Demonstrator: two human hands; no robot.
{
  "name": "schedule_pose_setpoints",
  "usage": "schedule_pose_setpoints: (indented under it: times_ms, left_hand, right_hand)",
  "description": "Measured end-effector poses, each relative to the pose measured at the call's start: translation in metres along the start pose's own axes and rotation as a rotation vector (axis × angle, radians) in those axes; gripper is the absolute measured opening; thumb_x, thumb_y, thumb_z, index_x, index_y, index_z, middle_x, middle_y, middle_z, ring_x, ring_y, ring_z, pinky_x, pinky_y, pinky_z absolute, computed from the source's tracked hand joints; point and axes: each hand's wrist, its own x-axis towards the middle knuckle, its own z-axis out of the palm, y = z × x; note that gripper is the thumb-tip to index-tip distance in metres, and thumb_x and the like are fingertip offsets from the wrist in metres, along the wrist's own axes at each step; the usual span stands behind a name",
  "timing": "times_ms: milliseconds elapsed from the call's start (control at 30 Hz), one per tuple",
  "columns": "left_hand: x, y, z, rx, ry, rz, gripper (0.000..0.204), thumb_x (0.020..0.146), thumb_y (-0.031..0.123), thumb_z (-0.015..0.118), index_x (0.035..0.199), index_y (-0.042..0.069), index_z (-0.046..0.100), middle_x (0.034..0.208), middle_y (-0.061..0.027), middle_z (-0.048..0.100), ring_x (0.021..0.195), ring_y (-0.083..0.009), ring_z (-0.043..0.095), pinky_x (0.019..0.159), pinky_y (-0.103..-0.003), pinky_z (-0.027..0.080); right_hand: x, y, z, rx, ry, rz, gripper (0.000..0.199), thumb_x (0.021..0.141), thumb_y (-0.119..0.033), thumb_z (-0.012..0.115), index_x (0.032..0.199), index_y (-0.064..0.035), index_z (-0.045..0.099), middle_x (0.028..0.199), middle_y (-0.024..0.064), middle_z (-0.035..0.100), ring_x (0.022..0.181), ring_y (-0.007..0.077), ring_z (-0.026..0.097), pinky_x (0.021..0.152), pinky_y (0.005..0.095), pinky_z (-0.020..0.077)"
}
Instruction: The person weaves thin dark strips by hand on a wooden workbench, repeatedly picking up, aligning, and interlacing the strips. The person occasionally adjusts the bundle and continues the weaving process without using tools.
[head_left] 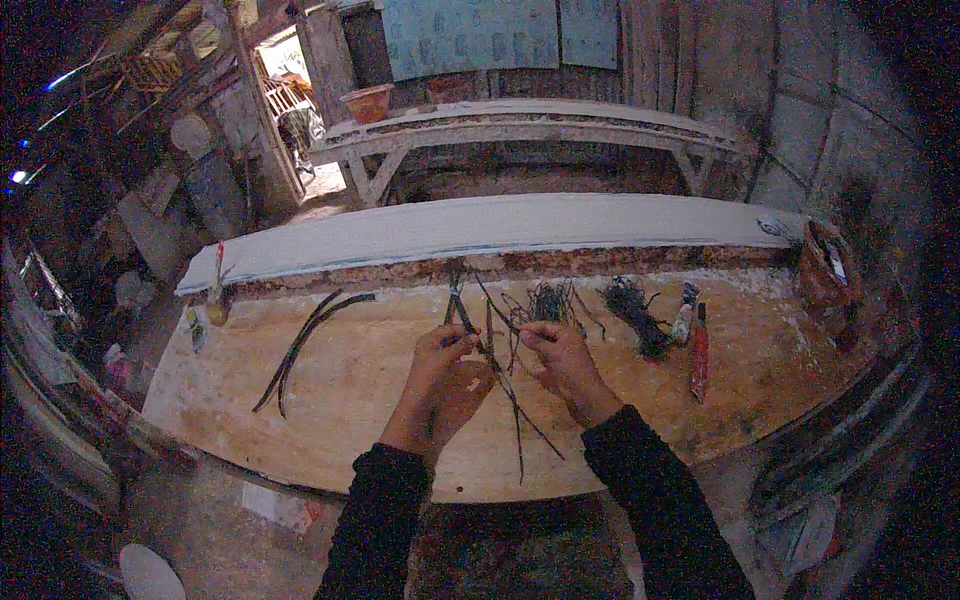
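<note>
Over the middle of the wooden worktable, my left hand (447,380) is closed around thin dark strips (518,428), which cross and spread toward the near edge. My right hand (562,362) pinches a thin dark strip (496,307) close beside it. I cannot tell whether the strips are wire, cane or plastic. Just beyond my right hand lies a loose tangle of thin dark strands (550,303). Farther right is a denser dark bundle (638,318). A few longer curved dark strips (300,342) lie apart on the left.
A raised white ledge (500,220) runs behind the worktable (640,440). At right lie a red-handled tool (699,365), a small tube-like item (685,314) and a brownish container (830,268). A slim red-topped item (218,285) stands at left. Behind, a bench (560,128) holds a pot (368,103).
</note>
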Motion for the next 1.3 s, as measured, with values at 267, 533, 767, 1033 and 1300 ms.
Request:
schedule_pose_setpoints:
  times_ms: [267, 533, 767, 1033, 1300]
  left_hand:
    - [-0.022, 0.022, 0.026, -0.222, -0.046, -0.184, 0.008, 0.083, 0.009, 0.065, 0.085, 0.002, 0.060, 0.072, -0.0031, 0.053, 0.061, -0.0173, 0.057, 0.056, -0.031, 0.047]
    - [-0.014, 0.011, 0.021, -0.193, -0.076, -0.191, 0.004, 0.086, 0.008, 0.061, 0.088, 0.005, 0.059, 0.076, -0.0038, 0.056, 0.062, -0.0187, 0.057, 0.057, -0.032, 0.048]
    - [-0.042, 0.035, 0.049, -0.376, -0.106, -0.301, 0.006, 0.088, 0.007, 0.058, 0.092, 0.004, 0.058, 0.082, -0.0059, 0.060, 0.072, -0.0198, 0.060, 0.062, -0.033, 0.049]
    - [-0.044, 0.036, 0.054, -0.406, -0.124, -0.295, 0.006, 0.087, 0.007, 0.058, 0.093, 0.004, 0.058, 0.081, -0.0057, 0.061, 0.073, -0.0190, 0.060, 0.064, -0.034, 0.048]
    - [-0.042, 0.032, 0.046, -0.321, -0.218, -0.259, 0.007, 0.086, 0.005, 0.059, 0.092, 0.003, 0.059, 0.082, -0.0066, 0.062, 0.074, -0.0199, 0.061, 0.064, -0.034, 0.048]
  right_hand:
    - [0.018, 0.029, -0.010, 0.008, -0.140, -0.003, 0.011, 0.085, -0.017, 0.065, 0.093, -0.0097, 0.063, 0.073, -0.0045, 0.055, 0.056, 0.0064, 0.048, 0.047, 0.0232, 0.0390]
    - [0.016, 0.026, -0.005, 0.071, -0.155, -0.004, 0.011, 0.085, -0.013, 0.065, 0.094, -0.0090, 0.061, 0.079, -0.0032, 0.058, 0.065, 0.0063, 0.052, 0.051, 0.0221, 0.0411]
    - [-0.006, 0.008, 0.007, 0.044, -0.201, -0.002, 0.009, 0.087, -0.012, 0.063, 0.094, -0.0068, 0.061, 0.079, -0.0022, 0.058, 0.067, 0.0054, 0.051, 0.053, 0.0219, 0.0426]
    - [0.005, 0.025, 0.005, 0.010, -0.173, -0.089, 0.007, 0.088, -0.008, 0.060, 0.093, -0.0038, 0.060, 0.083, 0.0011, 0.059, 0.072, 0.0086, 0.056, 0.060, 0.0234, 0.0490]
    - [0.009, 0.032, 0.005, -0.061, -0.139, -0.164, 0.003, 0.086, -0.004, 0.059, 0.089, -0.0034, 0.058, 0.085, 0.0019, 0.058, 0.076, 0.0103, 0.057, 0.065, 0.0250, 0.0511]
